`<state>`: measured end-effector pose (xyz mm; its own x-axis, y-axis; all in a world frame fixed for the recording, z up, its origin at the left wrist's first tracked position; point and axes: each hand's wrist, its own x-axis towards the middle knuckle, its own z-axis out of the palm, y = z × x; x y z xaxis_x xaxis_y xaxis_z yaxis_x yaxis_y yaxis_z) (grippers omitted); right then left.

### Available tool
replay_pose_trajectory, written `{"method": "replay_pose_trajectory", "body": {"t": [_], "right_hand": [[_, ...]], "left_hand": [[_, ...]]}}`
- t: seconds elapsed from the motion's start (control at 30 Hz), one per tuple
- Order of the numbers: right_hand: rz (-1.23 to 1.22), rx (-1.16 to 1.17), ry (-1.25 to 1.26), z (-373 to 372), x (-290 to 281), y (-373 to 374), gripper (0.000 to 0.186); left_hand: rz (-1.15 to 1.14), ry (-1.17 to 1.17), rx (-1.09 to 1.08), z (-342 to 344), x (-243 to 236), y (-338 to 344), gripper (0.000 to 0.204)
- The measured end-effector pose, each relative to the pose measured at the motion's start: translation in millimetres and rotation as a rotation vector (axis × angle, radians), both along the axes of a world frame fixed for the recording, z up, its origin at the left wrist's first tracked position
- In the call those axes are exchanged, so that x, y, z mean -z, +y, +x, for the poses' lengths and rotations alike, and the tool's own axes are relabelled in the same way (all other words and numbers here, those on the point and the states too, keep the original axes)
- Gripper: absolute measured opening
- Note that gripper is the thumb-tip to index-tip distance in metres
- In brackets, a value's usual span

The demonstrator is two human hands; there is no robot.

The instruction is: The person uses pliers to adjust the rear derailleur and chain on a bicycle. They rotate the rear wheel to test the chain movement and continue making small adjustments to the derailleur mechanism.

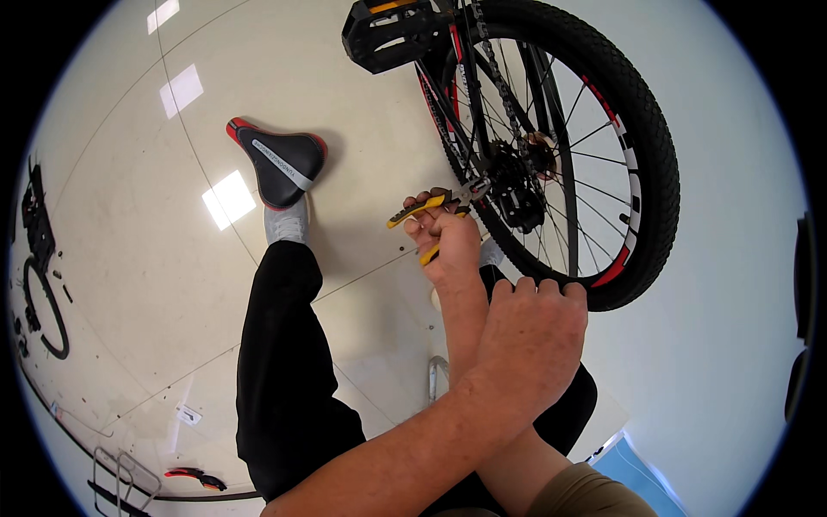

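My right hand point(448, 237) is closed around pliers point(419, 209) with yellow and black handles. Their jaws reach the rear axle area of a bicycle, beside the black rear derailleur point(520, 207). Crossing above the right forearm, my left arm ends with my left hand point(538, 332) at the near edge of the rear tire point(659, 172). Its fingers are curled against the tire; the fingertips are hidden. The chain point(500, 69) runs up from the sprockets toward the pedal point(392, 34). Spokes and a rim with red and white marks show inside the tire.
A black and red bicycle saddle point(280, 164) sits at the end of my left leg, over the foot. Loose parts and a black ring point(43, 306) lie at far left. A metal frame point(125, 478) and a red-black piece point(196, 476) are at lower left.
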<state>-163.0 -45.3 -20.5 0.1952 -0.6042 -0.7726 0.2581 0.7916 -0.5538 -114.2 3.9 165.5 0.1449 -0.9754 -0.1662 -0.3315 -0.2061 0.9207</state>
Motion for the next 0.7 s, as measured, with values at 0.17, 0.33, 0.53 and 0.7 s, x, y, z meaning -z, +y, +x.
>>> {"method": "replay_pose_trajectory", "body": {"t": [0.17, 0.33, 0.53, 0.7], "right_hand": [[0.165, 0.325, -1.016, -16, 4, 0, 0.053], [0.167, 0.279, -0.824, -11, -4, 2, 0.051], [0.018, 0.0, 0.002, -4, 0, 12, 0.051], [-0.081, -0.029, 0.18, 1, 4, 15, 0.047]], "left_hand": [[0.016, 0.015, 0.04, 0, -1, -1, 0.016], [0.02, 0.02, 0.043, -1, 1, 0, 0.017], [0.032, 0.029, 0.063, 6, -2, -2, 0.011], [0.044, 0.058, 0.086, 11, -5, -2, 0.009]]}}
